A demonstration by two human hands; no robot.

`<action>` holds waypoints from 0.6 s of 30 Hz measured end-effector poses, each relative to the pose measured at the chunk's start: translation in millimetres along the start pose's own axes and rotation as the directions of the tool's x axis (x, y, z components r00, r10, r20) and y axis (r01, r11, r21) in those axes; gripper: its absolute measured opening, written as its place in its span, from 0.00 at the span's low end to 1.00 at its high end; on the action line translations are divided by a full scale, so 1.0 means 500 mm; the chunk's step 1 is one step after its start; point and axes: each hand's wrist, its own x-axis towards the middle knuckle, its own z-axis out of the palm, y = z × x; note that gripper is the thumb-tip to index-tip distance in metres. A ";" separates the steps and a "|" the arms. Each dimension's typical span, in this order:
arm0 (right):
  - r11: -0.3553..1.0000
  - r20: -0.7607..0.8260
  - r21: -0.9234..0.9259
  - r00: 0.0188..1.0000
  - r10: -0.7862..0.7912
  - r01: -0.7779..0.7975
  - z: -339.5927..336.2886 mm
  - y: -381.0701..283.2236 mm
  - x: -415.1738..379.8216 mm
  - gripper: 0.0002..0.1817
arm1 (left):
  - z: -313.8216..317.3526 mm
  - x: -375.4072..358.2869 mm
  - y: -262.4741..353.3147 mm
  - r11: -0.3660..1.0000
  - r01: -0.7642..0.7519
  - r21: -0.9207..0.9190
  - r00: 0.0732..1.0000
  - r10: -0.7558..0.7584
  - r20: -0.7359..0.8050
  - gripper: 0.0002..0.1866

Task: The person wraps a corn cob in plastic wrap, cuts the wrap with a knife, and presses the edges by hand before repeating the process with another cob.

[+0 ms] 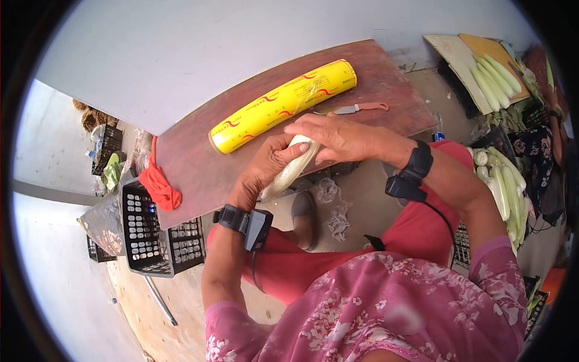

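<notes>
A pale, whitish-green long vegetable [292,175] with a shiny surface slants between my hands above the table's front edge; clear film seems to cover it, and its exact kind is hard to tell. My left hand [269,163] is closed around its side, thumb near the upper end. My right hand [338,137] curls over that upper end, fingers pressed on it. Just beyond my hands lies a yellow roll of cling film [283,105] with red print. A knife [356,108] with an orange-red handle rests beside the roll, its blade tip near my right hand.
The reddish table [199,175] carries a red cloth [160,184] at its left corner. Black crates [145,229] stand left. Right are long pale vegetables [506,187] and more on a board [494,81]. Crumpled clear film [338,220] lies on the floor.
</notes>
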 end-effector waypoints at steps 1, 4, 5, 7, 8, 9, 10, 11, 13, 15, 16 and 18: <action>0.993 -0.042 0.115 0.999 -0.012 0.017 -0.003 0.003 0.003 0.45 | 0.004 -0.003 0.007 0.998 0.009 -0.066 1.000 -0.008 0.021 0.23; 0.974 -0.107 0.193 0.984 0.141 -0.119 -0.039 -0.013 -0.006 0.45 | 0.011 -0.002 0.021 0.974 0.030 -0.224 0.996 -0.011 0.087 0.24; 0.931 -0.075 0.329 0.979 0.191 -0.157 -0.043 -0.012 -0.009 0.44 | 0.011 0.001 0.020 0.967 0.028 -0.253 0.995 -0.002 0.102 0.24; 0.782 0.005 0.581 0.962 0.273 -0.225 -0.049 -0.010 -0.013 0.40 | 0.012 0.006 0.021 0.955 0.038 -0.294 0.990 0.005 0.144 0.25; 0.782 0.038 0.572 0.960 0.278 -0.249 -0.055 -0.012 -0.013 0.38 | 0.013 0.011 0.026 0.952 0.047 -0.303 0.985 0.007 0.173 0.26; 0.781 0.072 0.562 0.956 0.283 -0.274 -0.062 -0.017 -0.013 0.35 | 0.015 0.016 0.029 0.948 0.056 -0.312 0.979 0.009 0.202 0.27; 0.779 0.107 0.552 0.951 0.290 -0.299 -0.068 -0.020 -0.014 0.33 | 0.021 0.020 0.030 0.954 0.060 -0.295 0.980 -0.001 0.198 0.29; 0.765 0.126 0.554 0.941 0.314 -0.330 -0.073 -0.022 -0.016 0.30 | 0.029 0.024 0.031 0.958 0.066 -0.278 0.981 -0.012 0.192 0.31; 0.733 0.164 0.559 0.919 0.360 -0.387 -0.080 -0.024 -0.017 0.26 | 0.032 0.031 0.031 0.951 0.085 -0.296 0.974 -0.016 0.226 0.31; 0.668 0.161 0.617 0.898 0.409 -0.415 -0.090 -0.028 -0.015 0.25 | 0.024 0.042 0.036 0.923 0.111 -0.368 0.954 0.004 0.299 0.31; 0.633 0.163 0.644 0.886 0.434 -0.429 -0.094 -0.030 -0.015 0.25 | 0.025 0.044 0.044 0.930 0.106 -0.352 0.957 0.001 0.290 0.31; 0.607 0.133 0.685 0.888 0.441 -0.404 -0.102 -0.023 -0.016 0.25 | 0.029 0.047 0.064 0.942 0.093 -0.322 0.963 -0.002 0.271 0.31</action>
